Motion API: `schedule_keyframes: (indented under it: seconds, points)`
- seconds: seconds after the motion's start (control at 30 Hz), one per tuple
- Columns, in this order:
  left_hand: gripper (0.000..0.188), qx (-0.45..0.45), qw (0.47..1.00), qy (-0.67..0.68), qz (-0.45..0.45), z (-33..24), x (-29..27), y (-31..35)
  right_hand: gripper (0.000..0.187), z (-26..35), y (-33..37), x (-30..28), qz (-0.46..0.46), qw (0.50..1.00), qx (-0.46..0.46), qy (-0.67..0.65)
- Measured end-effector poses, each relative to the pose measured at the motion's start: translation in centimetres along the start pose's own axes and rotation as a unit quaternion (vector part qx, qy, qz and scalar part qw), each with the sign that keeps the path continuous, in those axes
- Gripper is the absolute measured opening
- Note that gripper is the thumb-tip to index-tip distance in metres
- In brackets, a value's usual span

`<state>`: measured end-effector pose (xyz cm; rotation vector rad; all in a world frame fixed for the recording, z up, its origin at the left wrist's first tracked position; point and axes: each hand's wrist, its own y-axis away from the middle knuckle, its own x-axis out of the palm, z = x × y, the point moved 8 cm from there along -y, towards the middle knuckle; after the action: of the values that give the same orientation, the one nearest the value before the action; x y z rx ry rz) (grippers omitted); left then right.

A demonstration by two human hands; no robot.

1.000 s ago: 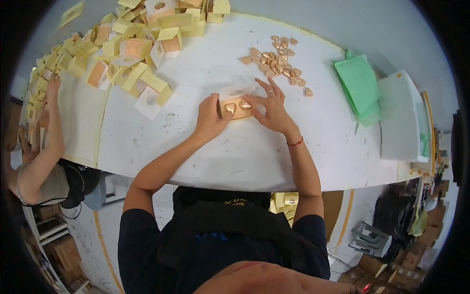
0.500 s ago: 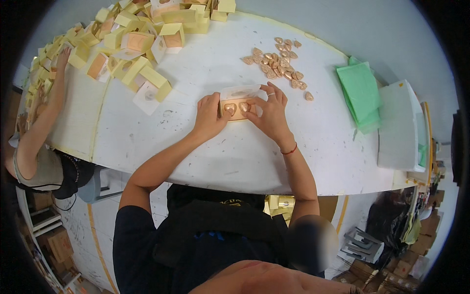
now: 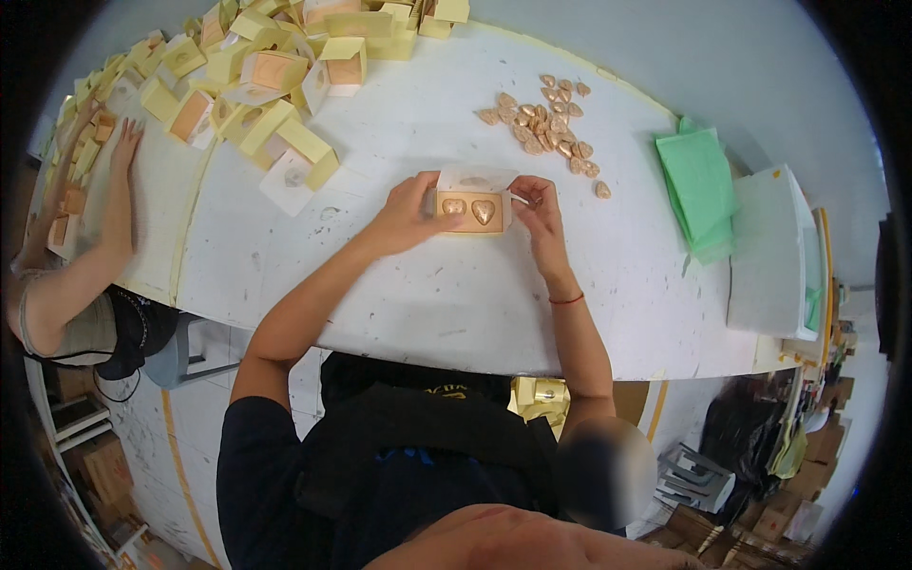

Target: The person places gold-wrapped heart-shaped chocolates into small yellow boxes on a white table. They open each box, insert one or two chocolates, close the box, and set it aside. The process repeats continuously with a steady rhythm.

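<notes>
A small open yellow box [image 3: 472,228] with a peach-coloured inside sits on the white table before me. Two gold foil-wrapped hearts lie in it side by side: a left heart [image 3: 454,206] and a right heart [image 3: 483,212]. Behind them stands the raised whitish lid [image 3: 475,177]. My left hand [image 3: 407,220] grips the box's left end, its thumb reaching over the front by the left heart. At the other end, my right hand [image 3: 539,217] pinches the white side flap, fingers curled. Part of the left end is hidden by my hand.
Loose gold hearts [image 3: 540,123] lie scattered beyond the box. Many open yellow boxes [image 3: 275,71] are heaped at the far left, where a co-worker's hand [image 3: 125,147] rests. Green sheets [image 3: 698,190] and a white foam box [image 3: 774,252] stand at the right.
My right hand has let go of the right heart, now lying in the box, and moved right to the side flap. The co-worker's hand has come nearer.
</notes>
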<state>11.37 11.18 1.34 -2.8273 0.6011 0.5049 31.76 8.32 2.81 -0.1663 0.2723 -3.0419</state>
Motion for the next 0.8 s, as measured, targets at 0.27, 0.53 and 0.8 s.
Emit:
schedule_keyframes:
  seconds: [0.27, 0.53, 0.8]
  points:
    - [0.025, -0.003, 0.991, 0.134, 0.028, 3.8, 1.7, -0.8, 0.052, -0.5, 0.6, 2.4, 0.114, 0.969, 0.003, 0.220]
    - [0.041, 0.109, 0.986, 0.122, -0.002, 0.0, 0.9, 0.3, 0.051, 2.3, 2.7, 6.0, 0.119, 0.966, -0.103, 0.203]
    - [0.039, 0.130, 0.984, 0.113, 0.053, 0.6, -0.4, 1.6, 0.048, 1.9, 3.6, 6.0, 0.085, 0.880, -0.254, 0.391]
